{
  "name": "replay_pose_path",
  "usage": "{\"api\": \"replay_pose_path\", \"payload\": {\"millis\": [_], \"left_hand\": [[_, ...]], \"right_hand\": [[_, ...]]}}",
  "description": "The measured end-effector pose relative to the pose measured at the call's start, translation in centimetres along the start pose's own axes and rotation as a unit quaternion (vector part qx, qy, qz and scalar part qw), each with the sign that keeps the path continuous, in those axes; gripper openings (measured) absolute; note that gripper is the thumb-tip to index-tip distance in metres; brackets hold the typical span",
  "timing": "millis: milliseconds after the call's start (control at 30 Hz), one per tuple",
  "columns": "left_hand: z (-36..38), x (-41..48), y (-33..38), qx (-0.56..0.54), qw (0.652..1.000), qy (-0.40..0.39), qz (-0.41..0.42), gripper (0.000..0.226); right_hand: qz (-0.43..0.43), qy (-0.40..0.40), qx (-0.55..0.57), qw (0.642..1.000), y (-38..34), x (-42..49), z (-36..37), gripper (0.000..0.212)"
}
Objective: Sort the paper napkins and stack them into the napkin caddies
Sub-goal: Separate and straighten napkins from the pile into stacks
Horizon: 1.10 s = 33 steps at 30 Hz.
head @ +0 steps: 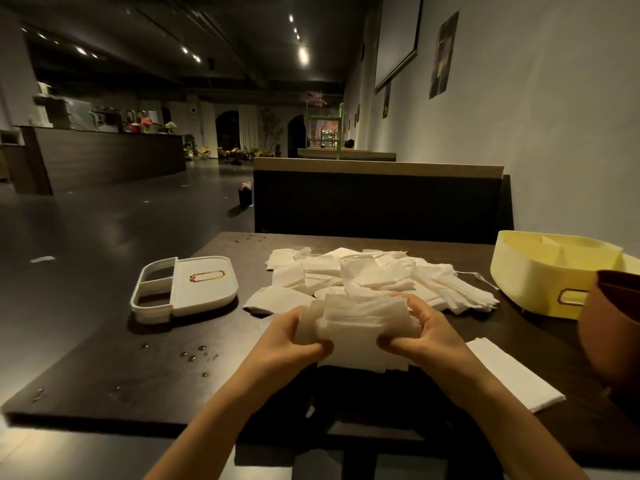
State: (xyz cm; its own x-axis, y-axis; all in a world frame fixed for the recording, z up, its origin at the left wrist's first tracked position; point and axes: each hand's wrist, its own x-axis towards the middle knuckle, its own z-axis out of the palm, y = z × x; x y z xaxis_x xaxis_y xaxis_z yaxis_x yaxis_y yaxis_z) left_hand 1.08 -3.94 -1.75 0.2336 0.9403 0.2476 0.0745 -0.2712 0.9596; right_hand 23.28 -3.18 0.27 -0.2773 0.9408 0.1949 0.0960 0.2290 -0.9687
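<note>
A bundle of white paper napkins (353, 327) is held just above the dark table, near its front edge. My left hand (294, 336) grips the bundle's left end and my right hand (424, 332) grips its right end. Behind the bundle lies a loose heap of white napkins (367, 275) spread across the table's middle. A white lidded caddy (187, 285) with two open side compartments and a gold handle sits at the left. A pale yellow caddy (540, 275) with inner dividers stands at the right.
A single flat napkin (512, 372) lies at the right front. A brown rounded container (613, 323) stands at the right edge, partly covering the yellow caddy. Water drops (194, 355) dot the dark table (104, 375) at left front. A booth backrest (374, 199) rises behind.
</note>
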Motion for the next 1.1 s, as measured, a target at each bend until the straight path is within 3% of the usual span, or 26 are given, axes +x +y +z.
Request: {"api": "replay_pose_path", "payload": {"millis": [100, 233, 433, 600, 733, 833, 867, 967, 1100], "left_hand": [[0.2, 0.0, -0.1, 0.036, 0.999, 0.014, 0.018, 0.063], [1.0, 0.3, 0.0, 0.019, 0.999, -0.014, 0.042, 0.068], [1.3, 0.5, -0.3, 0.033, 0.998, 0.010, 0.053, 0.067], [1.3, 0.3, -0.3, 0.003, 0.998, 0.007, 0.058, 0.045], [2.5, 0.5, 0.3, -0.020, 0.998, 0.051, 0.044, 0.038], [3.7, 1.0, 0.7, -0.027, 0.989, 0.146, 0.006, 0.043], [4.0, 1.2, 0.7, -0.024, 0.984, 0.176, 0.001, 0.045], [4.8, 1.7, 0.9, -0.030, 0.972, 0.231, -0.013, 0.034], [4.9, 2.1, 1.3, -0.038, 0.963, 0.267, -0.027, 0.015]], "right_hand": [[0.009, -0.015, -0.013, 1.000, 0.3, 0.1, 0.2, 0.061], [-0.007, -0.039, -0.043, 0.998, 0.4, 0.1, 0.9, 0.069], [-0.010, -0.016, -0.043, 0.999, 0.7, -0.1, 0.7, 0.075], [-0.026, -0.005, -0.076, 0.997, 0.8, -0.6, 0.7, 0.065], [-0.014, 0.051, 0.006, 0.999, 0.7, -0.4, 1.8, 0.053], [0.024, 0.132, 0.053, 0.990, 0.5, 0.0, 3.0, 0.021], [0.030, 0.166, 0.037, 0.985, 0.5, 0.2, 3.4, 0.021], [0.033, 0.247, -0.031, 0.968, 0.2, 1.0, 4.5, 0.062], [0.029, 0.318, -0.083, 0.944, -0.7, 1.8, 4.9, 0.051]]}}
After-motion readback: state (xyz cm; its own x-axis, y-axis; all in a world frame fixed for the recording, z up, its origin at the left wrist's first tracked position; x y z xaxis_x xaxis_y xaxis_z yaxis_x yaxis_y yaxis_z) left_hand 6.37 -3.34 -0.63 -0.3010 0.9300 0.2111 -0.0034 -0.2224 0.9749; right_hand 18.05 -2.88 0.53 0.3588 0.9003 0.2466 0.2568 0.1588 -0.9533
